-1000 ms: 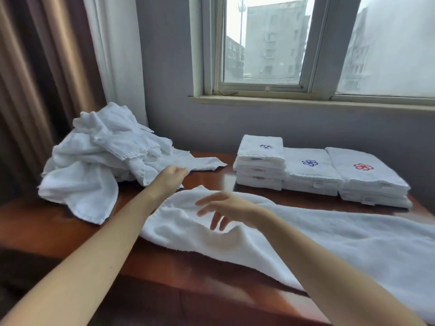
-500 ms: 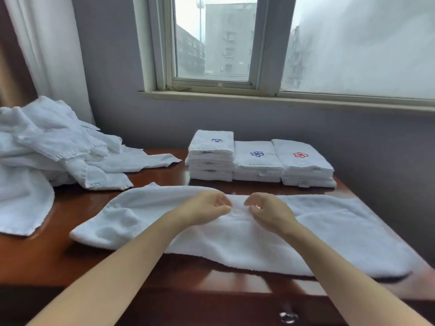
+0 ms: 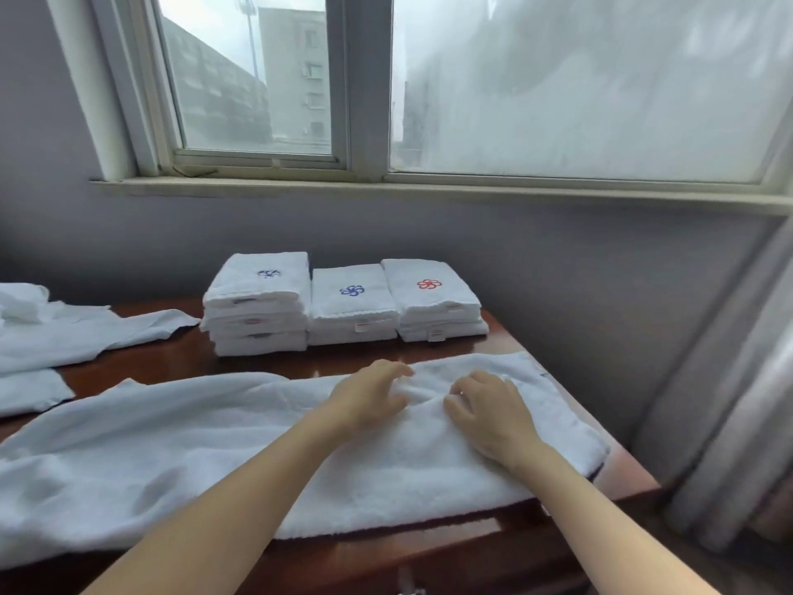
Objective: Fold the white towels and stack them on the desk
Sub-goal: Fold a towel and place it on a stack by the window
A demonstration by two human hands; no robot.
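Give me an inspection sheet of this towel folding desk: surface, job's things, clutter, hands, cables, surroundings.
Surface: glossy brown wooden desk, partly covered by towels.
Job's things: one long towel spread along the front; three folded stacks side by side at the back, the left stack tallest; unfolded towels at the left.
Clutter: nothing seen.
Hands: left hand rests on the long towel, fingers spread; right hand beside it, fingers bent, grip unclear.
Cables: nothing seen.
Surroundings: window above, grey wall, curtain at right.
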